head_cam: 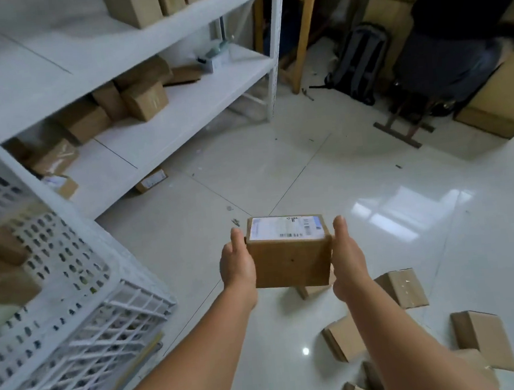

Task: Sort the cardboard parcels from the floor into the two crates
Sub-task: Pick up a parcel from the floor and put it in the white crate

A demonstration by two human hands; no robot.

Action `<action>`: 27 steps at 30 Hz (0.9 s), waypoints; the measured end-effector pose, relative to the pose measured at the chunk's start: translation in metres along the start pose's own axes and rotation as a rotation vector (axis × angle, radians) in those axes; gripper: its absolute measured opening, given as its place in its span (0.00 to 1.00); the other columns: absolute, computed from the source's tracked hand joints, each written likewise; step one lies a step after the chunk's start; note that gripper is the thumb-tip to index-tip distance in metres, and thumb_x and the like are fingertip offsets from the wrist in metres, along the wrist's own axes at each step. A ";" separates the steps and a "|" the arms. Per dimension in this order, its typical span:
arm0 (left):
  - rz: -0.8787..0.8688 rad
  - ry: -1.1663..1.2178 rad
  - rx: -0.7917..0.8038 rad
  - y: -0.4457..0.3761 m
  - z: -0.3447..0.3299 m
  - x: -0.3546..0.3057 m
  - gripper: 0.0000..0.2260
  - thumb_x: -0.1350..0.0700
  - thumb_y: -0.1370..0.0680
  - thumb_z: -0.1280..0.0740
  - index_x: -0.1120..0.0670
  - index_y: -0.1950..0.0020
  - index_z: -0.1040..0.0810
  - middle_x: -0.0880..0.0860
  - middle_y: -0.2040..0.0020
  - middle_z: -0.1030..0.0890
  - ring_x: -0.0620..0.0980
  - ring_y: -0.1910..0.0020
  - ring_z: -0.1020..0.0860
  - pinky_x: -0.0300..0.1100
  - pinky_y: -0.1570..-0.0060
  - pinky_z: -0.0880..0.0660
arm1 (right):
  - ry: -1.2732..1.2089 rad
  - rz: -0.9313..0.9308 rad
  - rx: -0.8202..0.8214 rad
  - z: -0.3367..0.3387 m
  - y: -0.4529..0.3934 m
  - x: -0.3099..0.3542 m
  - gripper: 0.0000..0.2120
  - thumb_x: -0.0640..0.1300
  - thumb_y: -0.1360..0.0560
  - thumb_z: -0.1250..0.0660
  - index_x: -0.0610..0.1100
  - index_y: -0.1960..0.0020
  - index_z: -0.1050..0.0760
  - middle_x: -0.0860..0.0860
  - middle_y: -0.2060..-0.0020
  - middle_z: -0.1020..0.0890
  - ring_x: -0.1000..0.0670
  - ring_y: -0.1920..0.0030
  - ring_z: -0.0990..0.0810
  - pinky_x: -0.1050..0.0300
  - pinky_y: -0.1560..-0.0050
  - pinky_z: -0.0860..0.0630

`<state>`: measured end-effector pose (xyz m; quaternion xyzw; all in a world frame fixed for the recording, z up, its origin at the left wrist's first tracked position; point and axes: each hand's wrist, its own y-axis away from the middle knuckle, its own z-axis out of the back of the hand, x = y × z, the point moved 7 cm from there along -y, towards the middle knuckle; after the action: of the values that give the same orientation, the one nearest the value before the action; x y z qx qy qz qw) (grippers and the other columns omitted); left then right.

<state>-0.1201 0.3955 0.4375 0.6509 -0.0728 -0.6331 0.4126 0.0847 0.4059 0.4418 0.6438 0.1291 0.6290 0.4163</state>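
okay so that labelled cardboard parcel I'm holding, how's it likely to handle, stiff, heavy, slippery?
The labelled parcel probably stays stiff: its edges look square and undented between the left hand and right hand. It seems fairly light, since it is held up only by its two sides. The plain cardboard looks matte, so slipping seems unlikely, though the glossy label on top could be slicker.
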 end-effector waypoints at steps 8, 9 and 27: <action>-0.137 0.129 -0.020 0.051 0.035 -0.071 0.09 0.51 0.21 0.37 0.52 0.43 0.27 0.52 0.49 0.22 0.45 0.58 0.24 0.37 0.66 0.30 | -0.071 0.186 0.066 -0.016 0.064 0.061 0.10 0.50 0.23 0.36 0.44 0.47 0.28 0.50 0.55 0.23 0.52 0.58 0.26 0.55 0.56 0.32; -0.167 0.144 -0.015 0.056 0.042 -0.081 0.10 0.51 0.21 0.37 0.51 0.41 0.26 0.52 0.48 0.21 0.45 0.58 0.23 0.37 0.66 0.30 | -0.082 0.208 0.074 -0.021 0.072 0.068 0.09 0.50 0.23 0.35 0.44 0.48 0.27 0.50 0.56 0.23 0.52 0.58 0.27 0.55 0.55 0.32; -0.353 0.364 -0.327 0.084 0.279 -0.186 0.09 0.49 0.22 0.38 0.51 0.48 0.22 0.53 0.52 0.20 0.53 0.53 0.21 0.49 0.54 0.22 | -0.037 0.432 0.385 -0.222 0.254 0.120 0.11 0.56 0.24 0.34 0.48 0.53 0.27 0.47 0.55 0.17 0.47 0.51 0.17 0.46 0.47 0.20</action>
<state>-0.3656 0.3311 0.6723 0.6812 0.2193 -0.5713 0.4019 -0.1892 0.4140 0.6731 0.7349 0.0981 0.6552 0.1450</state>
